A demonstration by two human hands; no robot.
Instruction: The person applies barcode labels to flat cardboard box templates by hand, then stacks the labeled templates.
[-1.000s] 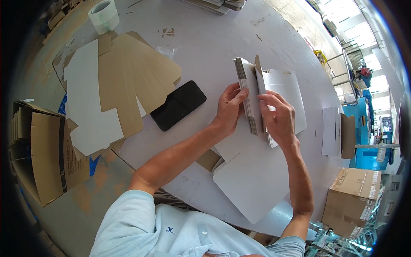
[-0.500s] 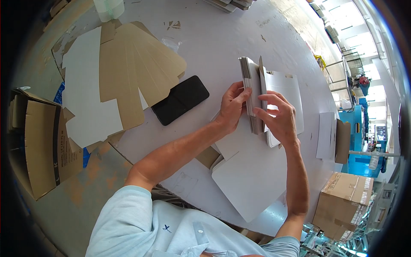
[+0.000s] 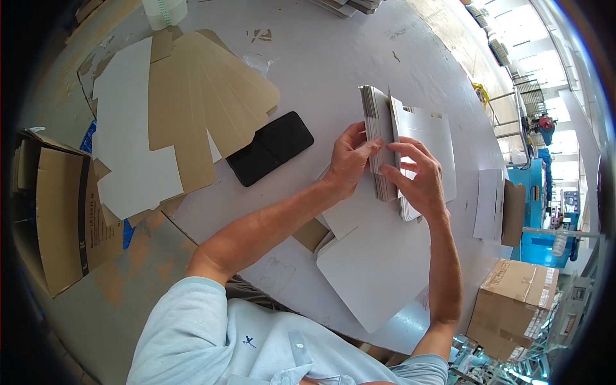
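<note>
A thick bundle of folded white and grey cardboard pieces [image 3: 378,115] stands on edge above the table. My left hand [image 3: 348,160] is closed around its left side, with the thumb on the front face. On the bundle's right side my right hand [image 3: 418,176] has its thumb and fingertips on a cardboard piece that stands slightly off the rest. Behind that hand lies a stack of white cardboard [image 3: 439,141]. Large flat white sheets [image 3: 378,263] lie below my hands, near the table's front edge.
A black phone [image 3: 273,149] lies left of my hands, partly beneath brown and white flat cardboard [image 3: 183,109]. A roll of tape [image 3: 164,11] is at the back left. An open carton [image 3: 64,218] stands left of the table [image 3: 321,58], a closed carton [image 3: 513,301] to the right.
The loose piece on the bundle's right side has tilted slightly, and my left thumb has shifted a little to the right across the bundle. Otherwise both hands stay nearly in place.
</note>
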